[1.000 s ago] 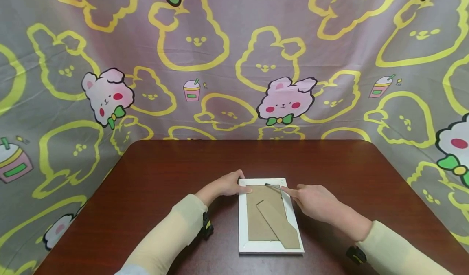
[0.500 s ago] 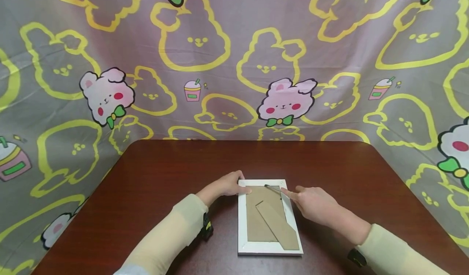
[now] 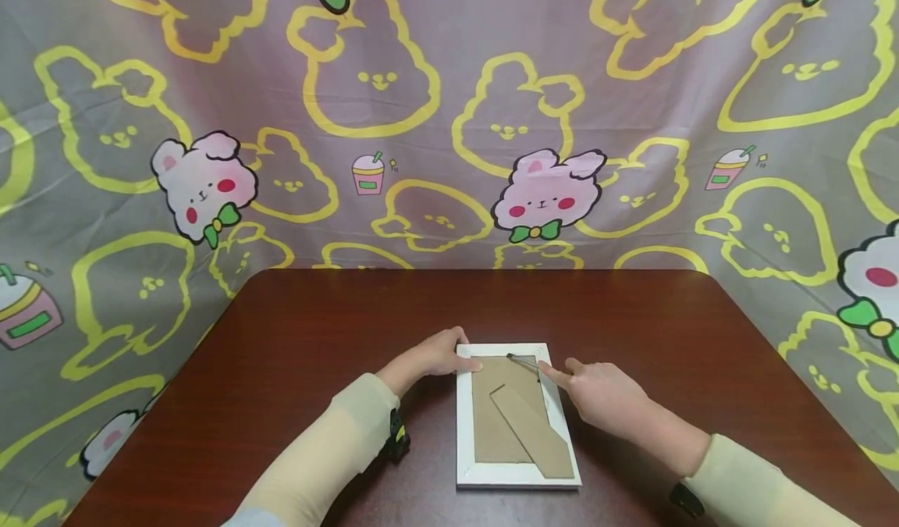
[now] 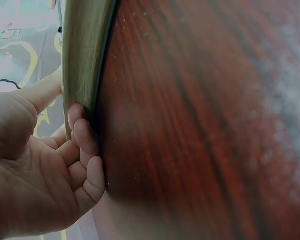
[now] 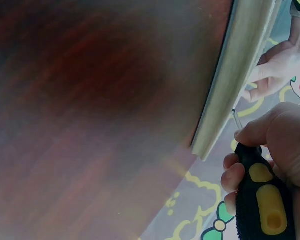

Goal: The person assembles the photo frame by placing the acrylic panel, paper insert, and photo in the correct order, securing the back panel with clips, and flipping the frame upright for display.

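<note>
A white picture frame (image 3: 465, 425) lies back side up, its brown backing board (image 3: 492, 433) showing with a slanted stand leg (image 3: 537, 429) on it. The left hand (image 3: 438, 353) grips the frame's upper left corner, thumb on top; in the left wrist view that hand (image 4: 50, 160) has its fingers curled along the frame's side (image 4: 85, 60). In the right wrist view the right hand (image 5: 285, 145) holds a black and yellow screwdriver (image 5: 272, 207). From the right hand (image 3: 607, 398) in the head view, the thin shaft (image 3: 527, 361) reaches the backing's top edge.
The dark red-brown table (image 3: 337, 308) extends around the frame. Behind it and at both sides hangs a grey curtain (image 3: 421, 152) with yellow outlines and pink cartoon animals. Dark wrist devices (image 3: 399, 433) sit at both sleeves.
The frame has shifted very slightly left and down in the head view, and the right hand a little downward. Both hands keep their holds.
</note>
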Demonstrator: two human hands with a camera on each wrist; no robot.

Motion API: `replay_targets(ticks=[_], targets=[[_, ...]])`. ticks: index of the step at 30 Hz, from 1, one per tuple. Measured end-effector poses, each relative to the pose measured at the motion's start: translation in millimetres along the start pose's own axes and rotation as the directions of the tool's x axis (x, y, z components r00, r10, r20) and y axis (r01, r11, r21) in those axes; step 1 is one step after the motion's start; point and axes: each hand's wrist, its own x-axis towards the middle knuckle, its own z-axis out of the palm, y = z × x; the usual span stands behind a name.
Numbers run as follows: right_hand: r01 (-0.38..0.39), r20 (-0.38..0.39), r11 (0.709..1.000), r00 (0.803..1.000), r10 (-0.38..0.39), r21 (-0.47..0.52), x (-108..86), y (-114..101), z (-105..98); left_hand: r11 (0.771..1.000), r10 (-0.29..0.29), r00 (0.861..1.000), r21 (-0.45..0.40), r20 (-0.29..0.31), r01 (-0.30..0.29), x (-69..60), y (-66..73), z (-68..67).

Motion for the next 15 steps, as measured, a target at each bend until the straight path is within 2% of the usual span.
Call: replay_targets(ticks=[15], targets=[[0.059, -0.052, 0.998, 0.997, -0.061, -0.037, -3.8, -3.4, 3.0, 1.000, -0.020, 1.000, 0.012, 0.002, 0.020, 0.2, 2.3, -0.6]])
